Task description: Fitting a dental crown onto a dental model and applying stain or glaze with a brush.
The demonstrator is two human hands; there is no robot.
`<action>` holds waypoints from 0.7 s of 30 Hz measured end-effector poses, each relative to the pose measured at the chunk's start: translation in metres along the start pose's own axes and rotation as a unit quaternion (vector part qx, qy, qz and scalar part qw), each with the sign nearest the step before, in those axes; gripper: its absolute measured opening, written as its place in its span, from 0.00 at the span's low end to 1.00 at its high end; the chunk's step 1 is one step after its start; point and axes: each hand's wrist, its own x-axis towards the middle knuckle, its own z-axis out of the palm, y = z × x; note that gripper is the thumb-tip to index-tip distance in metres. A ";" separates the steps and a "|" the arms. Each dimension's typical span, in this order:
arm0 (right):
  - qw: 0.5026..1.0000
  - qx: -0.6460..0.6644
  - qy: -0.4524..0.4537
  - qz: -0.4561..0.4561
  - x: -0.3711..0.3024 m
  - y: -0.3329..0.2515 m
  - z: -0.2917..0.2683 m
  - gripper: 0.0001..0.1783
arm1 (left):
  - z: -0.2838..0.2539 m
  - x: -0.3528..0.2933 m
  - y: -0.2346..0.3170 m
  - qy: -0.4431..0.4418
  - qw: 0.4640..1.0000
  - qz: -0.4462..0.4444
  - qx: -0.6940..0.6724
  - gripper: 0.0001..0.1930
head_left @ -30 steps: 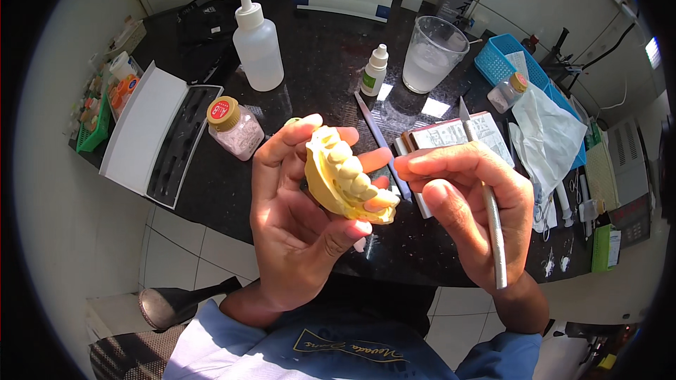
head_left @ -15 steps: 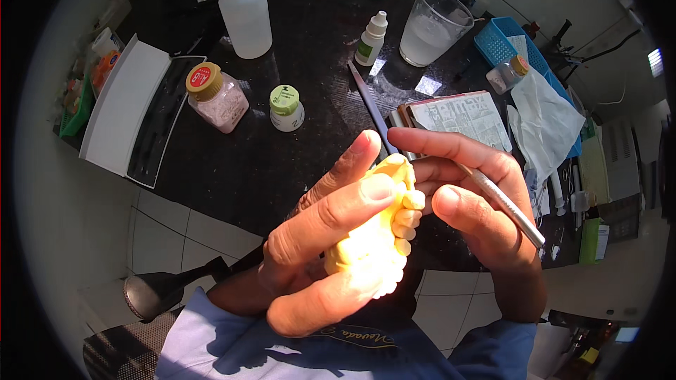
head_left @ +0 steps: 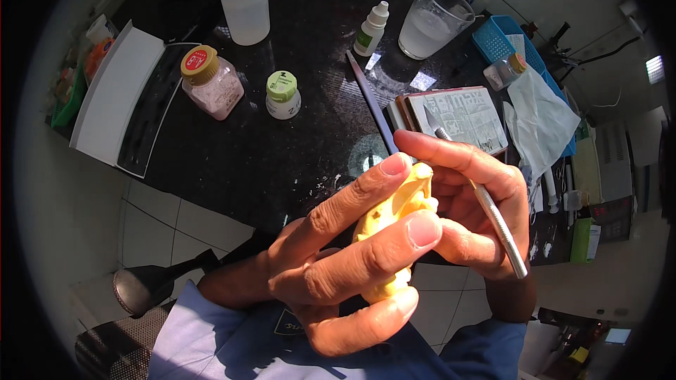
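My left hand [head_left: 324, 260] is closed around a yellow dental cast [head_left: 403, 205] above the near edge of the bench. Its fingers lie across the cast and hide most of the teeth. My right hand [head_left: 508, 181] holds a slim metal carving knife [head_left: 500, 226] with a knurled handle, lying across the fingers. The pointed blade sticks out beyond the index finger, over the book, apart from the cast. The right thumb and fingers come up against the cast's right side; whether they touch it is hard to tell.
On the dark bench [head_left: 211, 176] stand a gold-capped jar of pink powder [head_left: 220, 91], a green-lidded jar [head_left: 283, 102], a squeeze bottle [head_left: 245, 10], a dropper bottle [head_left: 370, 32] and a glass [head_left: 429, 28]. A dark blade-like tool [head_left: 372, 98] lies beside a book [head_left: 468, 119]. A blue basket [head_left: 496, 39] is at right.
The cast has turned and moved slightly right, its row of teeth now mostly covered by my left fingers. In my right hand the knife has shifted, and its blade now shows above the index finger.
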 end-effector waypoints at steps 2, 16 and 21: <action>0.999 0.008 0.036 -0.002 0.000 -0.001 0.003 0.43 | -0.002 0.004 -0.002 0.009 0.999 -0.037 -0.025 0.25; 0.889 -0.271 0.141 -0.342 -0.001 -0.018 -0.050 0.19 | -0.013 0.109 -0.006 -0.007 0.754 -0.499 -0.427 0.38; 0.925 -0.171 0.085 -0.327 -0.002 -0.012 -0.053 0.30 | -0.002 0.114 -0.018 -0.058 0.717 -0.525 -0.455 0.35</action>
